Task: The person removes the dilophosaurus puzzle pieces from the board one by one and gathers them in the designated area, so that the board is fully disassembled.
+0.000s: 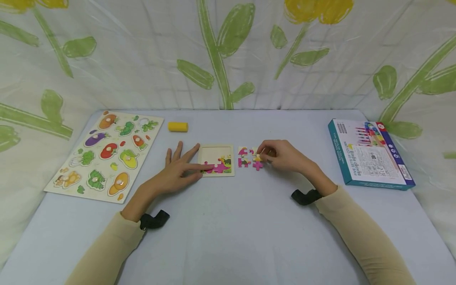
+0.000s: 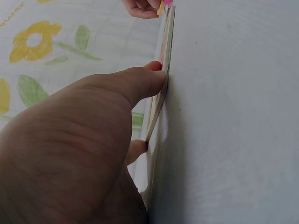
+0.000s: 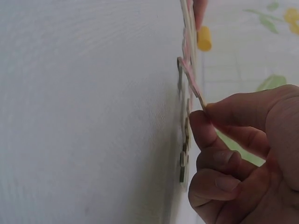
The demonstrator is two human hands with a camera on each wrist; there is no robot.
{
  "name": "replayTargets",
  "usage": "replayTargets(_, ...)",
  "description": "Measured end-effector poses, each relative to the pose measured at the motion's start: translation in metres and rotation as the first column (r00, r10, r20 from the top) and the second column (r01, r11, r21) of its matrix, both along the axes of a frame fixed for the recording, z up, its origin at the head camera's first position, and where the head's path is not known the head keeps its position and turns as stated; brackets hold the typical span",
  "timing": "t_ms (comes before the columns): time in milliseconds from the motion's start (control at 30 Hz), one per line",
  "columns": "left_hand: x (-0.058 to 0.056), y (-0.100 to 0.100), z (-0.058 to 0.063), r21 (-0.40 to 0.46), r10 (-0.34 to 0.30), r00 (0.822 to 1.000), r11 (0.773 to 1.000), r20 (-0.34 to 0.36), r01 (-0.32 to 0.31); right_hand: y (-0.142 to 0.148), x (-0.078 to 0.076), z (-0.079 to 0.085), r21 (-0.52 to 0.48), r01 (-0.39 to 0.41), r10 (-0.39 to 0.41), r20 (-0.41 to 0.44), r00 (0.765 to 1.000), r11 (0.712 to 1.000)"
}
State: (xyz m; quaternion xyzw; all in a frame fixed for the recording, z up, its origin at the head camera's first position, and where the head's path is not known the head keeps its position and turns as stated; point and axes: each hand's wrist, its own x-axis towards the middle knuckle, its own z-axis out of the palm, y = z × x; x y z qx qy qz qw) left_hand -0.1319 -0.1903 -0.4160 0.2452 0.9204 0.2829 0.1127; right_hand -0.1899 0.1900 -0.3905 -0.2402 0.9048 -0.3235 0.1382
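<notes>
A small square wooden puzzle tray (image 1: 210, 152) lies mid-table, with pink and green jigsaw pieces (image 1: 221, 168) along its lower and right parts. My left hand (image 1: 172, 173) is spread at the tray's left side, a straight finger reaching over the pieces inside; the left wrist view has the thumb (image 2: 148, 84) against the tray's edge. To the right of the tray, my right hand (image 1: 285, 155) pinches a puzzle piece (image 3: 192, 83) between thumb and forefinger, tilted up in the right wrist view. Beside it lie several loose jigsaw pieces (image 1: 244, 162).
A vegetable picture board (image 1: 107, 166) with knobbed pieces lies at the left. Behind the left hand lies a yellow cylinder (image 1: 178, 126). A flat teal-and-white box (image 1: 374, 164) rests at the right. A flower-printed curtain (image 1: 142, 75) hangs behind the table.
</notes>
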Motion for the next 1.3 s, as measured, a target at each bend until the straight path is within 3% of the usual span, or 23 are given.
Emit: replayTargets(1300,0.0001,-0.0013,-0.0007,0.000,-0.002,1.000,1.000,0.004,0.002,-0.0028,0.0017,-0.0048,0.033,-0.017,0.018,-0.060,0.998,0.999)
